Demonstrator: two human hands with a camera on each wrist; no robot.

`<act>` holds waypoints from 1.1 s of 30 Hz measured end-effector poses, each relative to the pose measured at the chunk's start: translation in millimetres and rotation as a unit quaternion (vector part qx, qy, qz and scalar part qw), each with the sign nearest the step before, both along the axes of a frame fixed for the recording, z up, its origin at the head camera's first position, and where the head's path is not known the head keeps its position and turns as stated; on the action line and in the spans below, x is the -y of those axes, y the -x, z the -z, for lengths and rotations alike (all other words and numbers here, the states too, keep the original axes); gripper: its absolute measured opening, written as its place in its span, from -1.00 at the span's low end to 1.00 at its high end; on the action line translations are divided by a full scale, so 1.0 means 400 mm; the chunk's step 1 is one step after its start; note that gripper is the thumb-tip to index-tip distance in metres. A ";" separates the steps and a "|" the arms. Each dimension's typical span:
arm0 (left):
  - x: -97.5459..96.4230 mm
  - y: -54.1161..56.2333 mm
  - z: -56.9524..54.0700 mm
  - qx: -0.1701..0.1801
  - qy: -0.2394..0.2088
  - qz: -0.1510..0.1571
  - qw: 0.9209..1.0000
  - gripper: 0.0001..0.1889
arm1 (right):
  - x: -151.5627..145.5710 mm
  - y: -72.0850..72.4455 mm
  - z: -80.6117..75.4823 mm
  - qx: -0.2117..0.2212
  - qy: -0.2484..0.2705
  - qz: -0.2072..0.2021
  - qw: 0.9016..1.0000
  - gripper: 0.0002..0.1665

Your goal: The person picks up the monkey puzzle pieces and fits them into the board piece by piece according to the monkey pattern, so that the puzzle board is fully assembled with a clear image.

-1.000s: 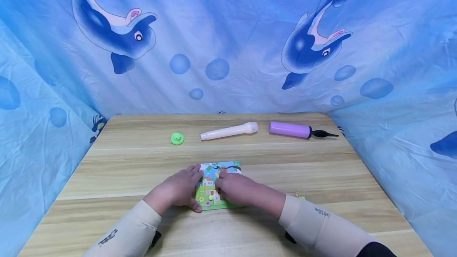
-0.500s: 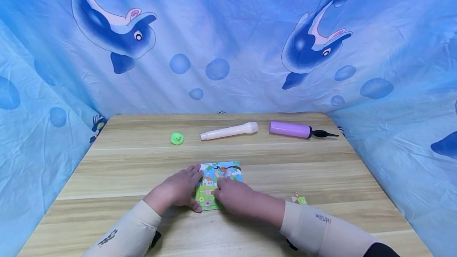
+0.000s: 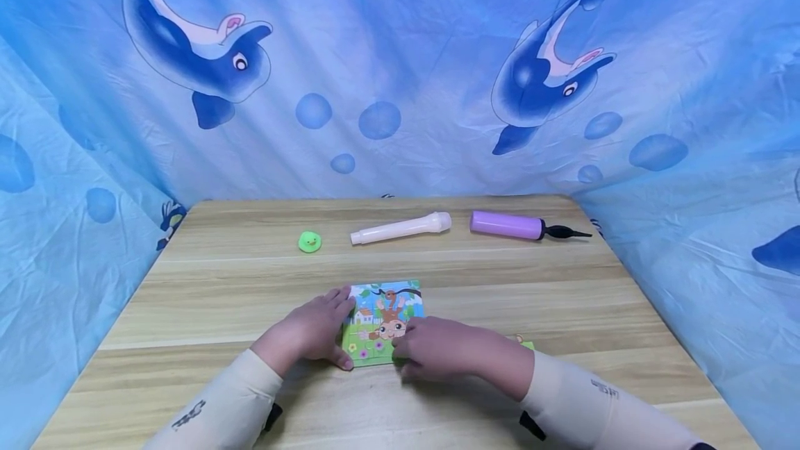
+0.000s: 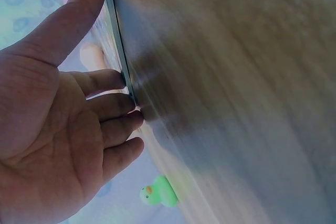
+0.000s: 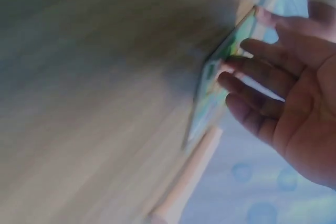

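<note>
A small jigsaw puzzle (image 3: 365,332) with a monkey, a house and flowers lies flat on the wooden table. My left hand (image 3: 317,325) rests along its left side, thumb at the near corner. In the left wrist view, the fingertips (image 4: 119,80) touch the thin edge of the puzzle board (image 4: 116,30). Over the lower right of the picture is my right hand (image 3: 434,348), covering that corner. The right wrist view shows its fingers loosely spread (image 5: 257,106) right at the puzzle's surface (image 5: 210,100), with nothing gripped between them.
A loose puzzle piece (image 3: 525,342) lies to the right, partly hidden by the right forearm. Farther back are a green toy duck (image 3: 309,242), a pale pink microphone-shaped stick (image 3: 400,229) and a purple hand pump (image 3: 507,225). A blue dolphin-print curtain (image 3: 400,54) surrounds the table.
My right hand has moved right and nearer to me, from the puzzle's middle to its lower right, uncovering the monkey's face. The left hand has stayed in place.
</note>
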State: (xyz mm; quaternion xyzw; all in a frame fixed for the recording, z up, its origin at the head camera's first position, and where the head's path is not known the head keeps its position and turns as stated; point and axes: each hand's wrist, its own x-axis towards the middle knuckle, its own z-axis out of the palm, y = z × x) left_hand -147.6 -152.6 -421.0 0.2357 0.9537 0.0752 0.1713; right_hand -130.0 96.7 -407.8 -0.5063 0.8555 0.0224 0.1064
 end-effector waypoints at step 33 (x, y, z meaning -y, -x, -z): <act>-0.003 0.000 0.002 0.002 -0.004 -0.007 1.000 0.22 | -0.365 0.002 0.027 0.085 -0.012 0.344 0.935 -0.55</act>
